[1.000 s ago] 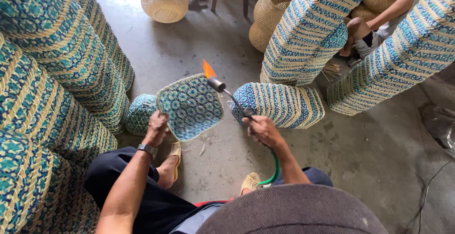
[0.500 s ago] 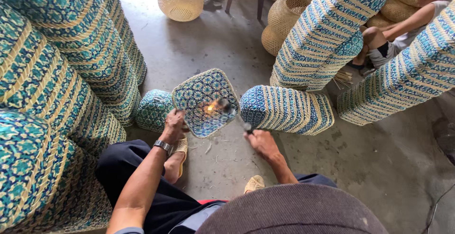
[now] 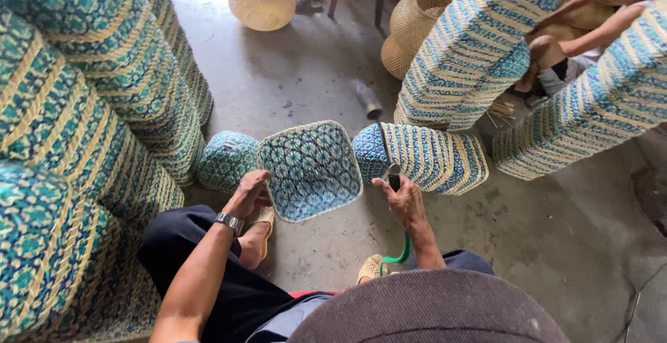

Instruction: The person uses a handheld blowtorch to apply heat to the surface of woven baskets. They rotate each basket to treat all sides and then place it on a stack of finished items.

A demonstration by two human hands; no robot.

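Note:
My left hand (image 3: 250,193) grips the lower left rim of a square woven basket (image 3: 313,169) with a blue and green star pattern, its opening facing me. My right hand (image 3: 404,200) is closed around the handle of a gas torch (image 3: 390,166), just right of the basket. The torch's thin tube points up along a lying stack of striped baskets (image 3: 427,159). No flame shows. A green hose (image 3: 401,252) runs down from my right hand toward my lap.
Tall stacks of blue-green woven baskets (image 3: 83,127) rise at my left, and striped stacks (image 3: 472,51) lean at the right. Natural-coloured round baskets (image 3: 262,1) stand on the concrete floor at the back. Another person (image 3: 590,30) sits at the upper right. A small round basket (image 3: 228,159) lies beside my left hand.
The torch flame, first above the basket and then inside it, is no longer visible. The torch now sits to the basket's right, and the basket has turned to face me.

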